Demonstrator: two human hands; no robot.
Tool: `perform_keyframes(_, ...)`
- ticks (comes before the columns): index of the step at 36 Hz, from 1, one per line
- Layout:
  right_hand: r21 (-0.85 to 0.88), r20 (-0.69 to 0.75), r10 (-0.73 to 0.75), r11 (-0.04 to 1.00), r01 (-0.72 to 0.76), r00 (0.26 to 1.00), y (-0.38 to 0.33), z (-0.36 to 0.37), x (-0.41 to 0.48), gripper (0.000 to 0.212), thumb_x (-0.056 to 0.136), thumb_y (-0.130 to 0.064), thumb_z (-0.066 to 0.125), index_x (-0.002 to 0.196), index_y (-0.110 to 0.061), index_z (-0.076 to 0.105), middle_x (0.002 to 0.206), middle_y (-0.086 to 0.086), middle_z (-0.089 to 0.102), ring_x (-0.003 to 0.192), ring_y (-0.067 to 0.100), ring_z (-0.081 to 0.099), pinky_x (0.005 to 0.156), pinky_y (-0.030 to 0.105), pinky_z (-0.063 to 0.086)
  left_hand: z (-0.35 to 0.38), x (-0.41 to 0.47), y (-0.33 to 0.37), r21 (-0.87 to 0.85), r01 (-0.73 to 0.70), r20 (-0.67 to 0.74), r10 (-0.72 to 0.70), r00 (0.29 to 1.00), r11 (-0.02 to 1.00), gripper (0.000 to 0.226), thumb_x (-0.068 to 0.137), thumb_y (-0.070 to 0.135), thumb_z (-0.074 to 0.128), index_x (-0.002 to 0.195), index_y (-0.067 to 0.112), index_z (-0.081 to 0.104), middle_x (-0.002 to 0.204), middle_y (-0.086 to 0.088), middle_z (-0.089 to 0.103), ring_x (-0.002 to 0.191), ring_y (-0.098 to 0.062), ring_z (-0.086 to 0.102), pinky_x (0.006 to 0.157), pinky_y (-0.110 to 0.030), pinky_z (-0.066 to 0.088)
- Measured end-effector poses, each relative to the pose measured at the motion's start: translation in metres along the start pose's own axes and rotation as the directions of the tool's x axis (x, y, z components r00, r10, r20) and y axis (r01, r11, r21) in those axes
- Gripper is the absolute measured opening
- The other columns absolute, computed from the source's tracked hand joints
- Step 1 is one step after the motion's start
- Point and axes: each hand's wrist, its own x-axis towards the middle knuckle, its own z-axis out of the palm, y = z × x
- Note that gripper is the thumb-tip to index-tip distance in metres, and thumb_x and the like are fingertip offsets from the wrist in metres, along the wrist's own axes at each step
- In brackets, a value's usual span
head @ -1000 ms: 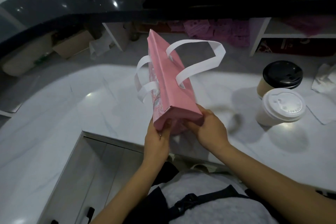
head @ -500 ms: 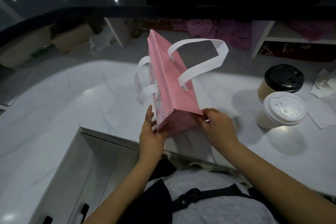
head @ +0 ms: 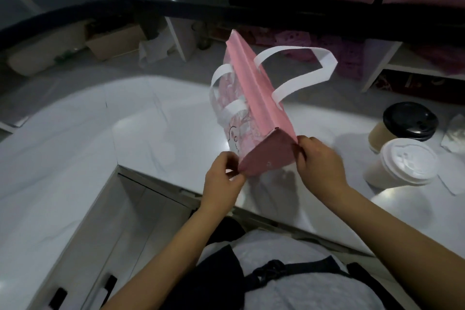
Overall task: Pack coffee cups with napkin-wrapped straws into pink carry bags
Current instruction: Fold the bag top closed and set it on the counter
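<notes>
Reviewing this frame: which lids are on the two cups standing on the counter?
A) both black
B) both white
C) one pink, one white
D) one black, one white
D: the farther cup has a black lid and the nearer cup a white one.

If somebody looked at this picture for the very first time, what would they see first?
The pink bag with white handles, held up in the middle above the white counter. The left hand and the right hand each pinch a near corner of it. At the right, a black-lidded cup and a white-lidded cup stand together on the counter.
</notes>
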Motion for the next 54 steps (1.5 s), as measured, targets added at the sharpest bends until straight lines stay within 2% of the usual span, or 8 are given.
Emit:
perform_keyframes(5, 0.352, 0.023, 0.243, 0.906, -0.235, 0.970, 0.015, -0.008, 0.012, 0.040, 0.098, -0.013, 0.054, 0.137, -0.021, 0.051, 0.120, 0.003, 0.068, 0.090, 0.025, 0.069, 0.083, 0.039, 0.052, -0.016, 0.006, -0.009, -0.077, 0.038, 0.281, -0.015, 0.960, 0.996, 0.028, 0.088, 0.008, 0.072, 0.103, 0.031, 0.071, 0.103, 0.015, 0.074, 0.101, -0.006, 0.070, 0.089, -0.021, 0.055)
perform_keyframes(16, 0.315, -0.358, 0.139, 0.949, -0.021, 0.923, -0.057, -0.090, 0.038, 0.015, 0.093, -0.016, 0.061, 0.103, -0.008, 0.070, 0.097, -0.004, 0.063, 0.092, 0.017, 0.061, 0.085, 0.027, 0.047, -0.111, 0.116, -0.027, -0.181, 0.185, -0.042, -0.196, 0.980, 0.966, 0.061, 0.094, 0.016, 0.069, 0.142, 0.040, 0.043, 0.144, 0.006, 0.048, 0.129, -0.016, 0.048, 0.078, -0.022, 0.048)
perform_keyframes(25, 0.167, -0.065, -0.061, 0.983, 0.071, 0.996, -0.162, -0.097, 0.067, 0.017, 0.091, -0.027, 0.065, 0.078, -0.017, 0.069, 0.069, -0.014, 0.060, 0.057, 0.009, 0.051, 0.057, 0.029, 0.043, -0.111, 0.163, -0.011, -0.168, 0.136, 0.321, -0.076, 0.944, 0.976, 0.052, 0.091, -0.001, 0.064, 0.136, 0.024, 0.057, 0.126, 0.015, 0.067, 0.117, -0.004, 0.062, 0.096, -0.025, 0.055)
perform_keyframes(30, 0.101, 0.077, 0.053, 0.993, -0.061, 0.996, -0.173, -0.088, 0.073, 0.028, 0.087, -0.039, 0.060, 0.103, -0.019, 0.072, 0.100, -0.008, 0.069, 0.091, 0.013, 0.063, 0.081, 0.035, 0.053, -0.106, 0.126, -0.017, -0.120, 0.050, 0.381, 0.000, 0.925, 0.992, 0.045, 0.095, 0.012, 0.064, 0.132, 0.035, 0.054, 0.124, 0.019, 0.064, 0.110, 0.004, 0.062, 0.091, -0.019, 0.054)
perform_keyframes(38, 0.099, 0.093, 0.206, 0.972, -0.215, 0.974, -0.168, -0.075, 0.059, 0.063, 0.085, -0.053, 0.063, 0.141, -0.030, 0.047, 0.141, -0.019, 0.048, 0.130, -0.004, 0.040, 0.108, 0.021, 0.034, -0.111, 0.093, -0.033, -0.006, -0.038, 0.842, 0.025, 0.538, 0.999, 0.044, 0.094, 0.018, 0.068, 0.136, 0.029, 0.062, 0.141, 0.016, 0.056, 0.127, 0.001, 0.053, 0.106, -0.025, 0.046)
perform_keyframes(41, 0.141, 0.047, 0.262, 0.954, -0.266, 0.964, -0.165, -0.066, 0.043, 0.074, 0.079, -0.059, 0.067, 0.144, -0.040, 0.037, 0.137, -0.036, 0.036, 0.122, -0.028, 0.025, 0.096, -0.004, 0.019, -0.113, 0.101, -0.037, -0.045, 0.025, 0.781, 0.019, 0.624, 0.999, 0.026, 0.094, 0.014, 0.068, 0.116, 0.027, 0.073, 0.118, 0.012, 0.071, 0.108, -0.001, 0.066, 0.094, -0.024, 0.052)
perform_keyframes(45, 0.251, -0.065, 0.393, 0.896, -0.366, 0.917, -0.158, -0.051, 0.026, 0.081, 0.079, -0.044, 0.076, 0.148, -0.036, 0.034, 0.147, -0.023, 0.040, 0.132, -0.007, 0.038, 0.103, 0.011, 0.031, -0.115, 0.124, -0.045, 0.000, 0.009, 0.577, -0.007, 0.817, 1.000, 0.015, 0.091, 0.023, 0.073, 0.103, 0.030, 0.073, 0.096, 0.013, 0.074, 0.087, 0.003, 0.068, 0.077, -0.013, 0.051)
perform_keyframes(54, 0.409, -0.134, 0.576, 0.773, -0.485, 0.806, -0.115, -0.019, 0.014, 0.041, 0.088, -0.028, 0.072, 0.126, -0.034, 0.058, 0.110, -0.027, 0.065, 0.107, -0.002, 0.062, 0.090, 0.020, 0.050, -0.084, 0.134, -0.017, 0.011, -0.176, 0.558, 0.140, 0.818, 0.984, 0.056, 0.079, 0.046, 0.080, 0.126, 0.030, 0.053, 0.117, 0.014, 0.056, 0.103, 0.004, 0.055, 0.081, -0.017, 0.048)
